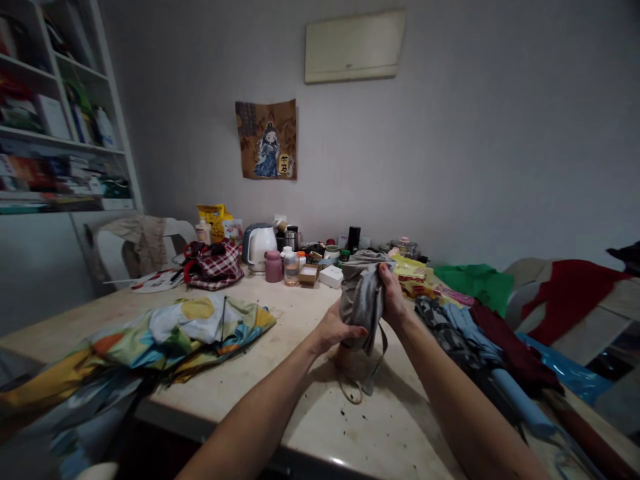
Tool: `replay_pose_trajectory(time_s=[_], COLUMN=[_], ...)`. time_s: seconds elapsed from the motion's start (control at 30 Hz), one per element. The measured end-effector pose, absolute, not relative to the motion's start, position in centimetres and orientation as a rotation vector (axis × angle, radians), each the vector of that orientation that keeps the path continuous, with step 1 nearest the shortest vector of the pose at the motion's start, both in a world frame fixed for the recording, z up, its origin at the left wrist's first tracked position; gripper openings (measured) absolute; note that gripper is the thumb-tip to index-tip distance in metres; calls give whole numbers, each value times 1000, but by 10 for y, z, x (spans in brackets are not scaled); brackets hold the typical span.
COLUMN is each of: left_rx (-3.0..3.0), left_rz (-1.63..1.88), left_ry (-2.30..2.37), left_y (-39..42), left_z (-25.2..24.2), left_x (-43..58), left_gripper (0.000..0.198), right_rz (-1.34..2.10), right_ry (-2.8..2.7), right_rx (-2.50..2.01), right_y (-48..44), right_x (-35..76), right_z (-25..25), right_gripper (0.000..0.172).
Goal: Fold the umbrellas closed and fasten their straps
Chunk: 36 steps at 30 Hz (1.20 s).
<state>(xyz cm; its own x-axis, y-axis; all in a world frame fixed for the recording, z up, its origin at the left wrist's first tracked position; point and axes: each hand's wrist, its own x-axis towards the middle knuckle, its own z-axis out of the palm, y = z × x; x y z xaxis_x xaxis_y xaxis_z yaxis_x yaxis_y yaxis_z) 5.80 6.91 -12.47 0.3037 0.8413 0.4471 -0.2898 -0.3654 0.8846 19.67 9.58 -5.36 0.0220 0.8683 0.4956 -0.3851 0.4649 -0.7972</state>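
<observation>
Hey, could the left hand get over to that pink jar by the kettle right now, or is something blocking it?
Probably not at once: the left hand is gripping the grey cloth together with the right hand. Once it lets go, the bare table up to the pink jar looks free.

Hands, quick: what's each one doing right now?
Left hand: closed on the lower part of the grey cloth.
Right hand: closed on its upper part.

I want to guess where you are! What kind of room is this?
Probably a room in someone's home. A white electric kettle stands on the cluttered pale table, white shelves of books line the wall, and both hands hold a grey cloth.
</observation>
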Motion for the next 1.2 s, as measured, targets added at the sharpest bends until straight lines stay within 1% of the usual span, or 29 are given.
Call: replay_pose_trajectory(time_s=[0.1,0.17,0.23,0.3,0.37,0.4,0.43,0.5,0.53,0.67,0.73,0.83,0.87,0.9,0.97,1.03,1.1,1.13,1.2], left_rx=[1438,1374,1270,1145,1039,997,969,952,964,1034,1015,966,954,946,935,929,932,945,993], left_rz=[1304,1382,1438,1498,1553,1576,1596,1617,1612,1587,1571,1488,1477,1477,1486,1490,1503,1512,1525], left_ry=[595,641,615,569,548,547,549,549,548,516,481,452,448,444,444,471,487,482,466], left_y=[68,65,63,61,60,59,59,58,58,58,58,56,55,54,52,49,48,48,49], left_z=[-128,-127,-126,-122,-119,-118,-116,-115,-115,-117,-119,-120,-120,-120,-119,-117,-115,-115,-117], left_x=[56,56,55,51,44,40,37,32,31,35,37,36,36,35,35,35,35,35,36], left_gripper=[67,55,49,49,53,55,57,59,58,53,54,57,58,59,61,62,61,61,61], right_rz=[1148,1123,1070,998,854,759,663,510,455,367,476,743,767,737,572,427,431,462,501], right_ry=[-1110,-1144,-1202,-1283,-1371,-1421,-1470,-1540,-1558,-1519,-1467,-1369,-1359,-1378,-1473,-1565,-1604,-1616,-1639], right_rx=[-527,-490,-428,-363,-401,-475,-570,-731,-764,-696,-637,-535,-521,-524,-563,-577,-537,-526,-589], right_y=[87,82,80,81,82,82,80,74,69,50,46,49,51,52,50,45,40,38,37], right_x=[191,187,185,185,186,186,186,184,183,178,177,180,182,184,188,191,193,193,191], right_z=[-49,-46,-44,-44,-43,-43,-42,-39,-37,-32,-32,-33,-32,-31,-26,-20,-13,-12,-11], right_gripper=[62,63,65,74,83,82,74,44,37,40,40,40,41,41,41,34,24,29,51])
